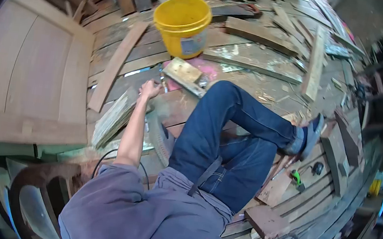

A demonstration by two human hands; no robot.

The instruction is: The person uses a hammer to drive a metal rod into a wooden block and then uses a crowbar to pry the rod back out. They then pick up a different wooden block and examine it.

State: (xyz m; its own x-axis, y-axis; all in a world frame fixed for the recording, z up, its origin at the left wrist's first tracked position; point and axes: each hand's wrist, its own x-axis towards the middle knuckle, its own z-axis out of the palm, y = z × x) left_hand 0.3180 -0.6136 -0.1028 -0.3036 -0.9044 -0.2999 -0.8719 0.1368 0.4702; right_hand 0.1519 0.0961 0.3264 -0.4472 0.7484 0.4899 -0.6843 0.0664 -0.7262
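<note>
My left hand [151,88] reaches out over the plank floor, its fingers curled by a thin, narrow tool [163,80] whose kind is too small to make out. Just beyond the fingers lies a short pale wood block [183,70] against a narrow strip of wood, on a pink-stained patch of floor. Below the hand, a rough, splintery slab of wood [114,118] lies beside my forearm. My right hand is out of sight; only my body in a grey shirt and my bent legs in blue jeans [210,122] show on that side.
A yellow bucket [182,27] stands ahead. Loose boards [261,36] and a handsaw [236,11] lie around it. A panelled wooden door [40,67] is at left, above dark chair backs [39,191]. At right lie a green-and-black tool [297,179] and a wood block [266,221].
</note>
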